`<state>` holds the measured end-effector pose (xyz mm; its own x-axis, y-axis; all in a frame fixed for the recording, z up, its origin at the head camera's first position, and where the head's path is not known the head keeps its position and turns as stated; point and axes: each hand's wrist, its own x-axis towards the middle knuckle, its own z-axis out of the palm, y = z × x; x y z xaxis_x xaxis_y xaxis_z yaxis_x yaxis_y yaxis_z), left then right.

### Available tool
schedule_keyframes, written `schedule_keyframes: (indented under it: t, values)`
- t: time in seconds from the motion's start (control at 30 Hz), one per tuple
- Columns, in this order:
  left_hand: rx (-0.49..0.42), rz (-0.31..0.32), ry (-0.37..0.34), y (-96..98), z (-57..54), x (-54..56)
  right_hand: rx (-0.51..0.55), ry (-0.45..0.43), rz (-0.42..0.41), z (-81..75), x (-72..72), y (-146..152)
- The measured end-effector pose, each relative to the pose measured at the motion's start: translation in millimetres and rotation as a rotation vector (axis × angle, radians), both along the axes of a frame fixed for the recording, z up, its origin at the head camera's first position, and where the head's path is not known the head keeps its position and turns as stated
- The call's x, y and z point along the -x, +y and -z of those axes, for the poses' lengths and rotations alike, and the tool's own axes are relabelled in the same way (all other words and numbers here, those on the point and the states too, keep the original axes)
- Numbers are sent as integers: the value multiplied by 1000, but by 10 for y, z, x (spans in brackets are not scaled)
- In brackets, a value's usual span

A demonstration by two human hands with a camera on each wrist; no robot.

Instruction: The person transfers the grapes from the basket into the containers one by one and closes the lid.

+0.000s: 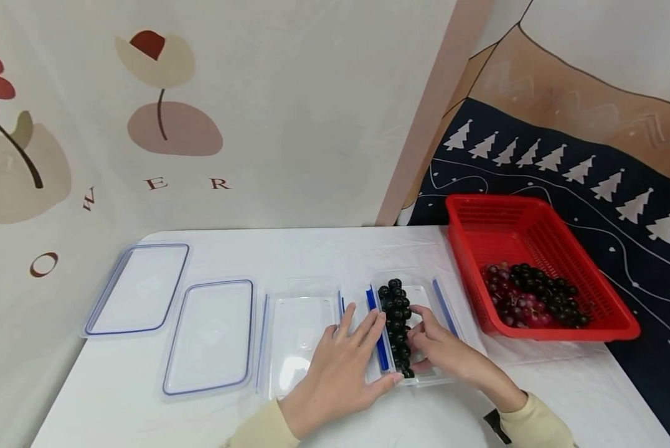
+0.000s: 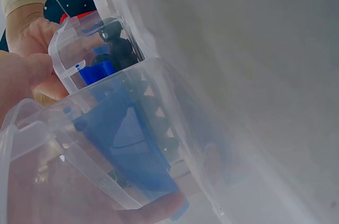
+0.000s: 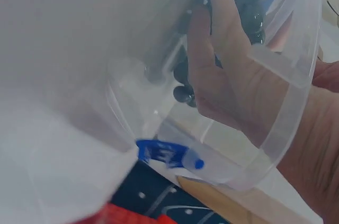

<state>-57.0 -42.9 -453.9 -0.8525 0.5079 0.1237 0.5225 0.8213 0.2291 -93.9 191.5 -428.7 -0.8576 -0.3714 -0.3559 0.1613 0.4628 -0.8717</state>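
Note:
A bunch of dark grapes [image 1: 395, 323] lies lengthwise along the left side of a clear plastic box [image 1: 424, 374] with blue clips. My left hand [image 1: 343, 367] rests at the box's left side, fingers spread and fairly straight, thumb by its front edge. Reaching inside the box, my right hand [image 1: 438, 348] touches the grapes from the right with its fingertips. Through the clear wall in the right wrist view, the fingers [image 3: 228, 28] lie against the grapes [image 3: 183, 94]. The left wrist view shows a blue clip [image 2: 127, 144] behind clear plastic.
Another clear box [image 1: 298, 311] stands just left of the grape box. Farther left lie two clear lids with blue seals, one nearer [image 1: 212, 336] and one farther [image 1: 139, 289]. A red basket [image 1: 497, 227] at the right holds red grapes [image 1: 522, 305] and more dark grapes [image 1: 553, 295].

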Motion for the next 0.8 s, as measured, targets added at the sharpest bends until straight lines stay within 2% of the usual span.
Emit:
schedule_keyframes:
  t: [0.1,0.33,0.47,0.7,0.8]
  values:
    - [-3,-4,-1,-6,-1,-3,-59,45,-2,3,7,-12]
    - [-35,-11,4,-8,-1,-6,-261,240,-23,6,-12,-2]
    - [-29,-16,18,-4,16,0,-271,326,-1,33,-50,22]
    - [-28,-9,65,3,29,8,-351,615,14,39,-93,48]
    - [-29,-10,82,5,29,3,-343,670,20,18,-89,68]
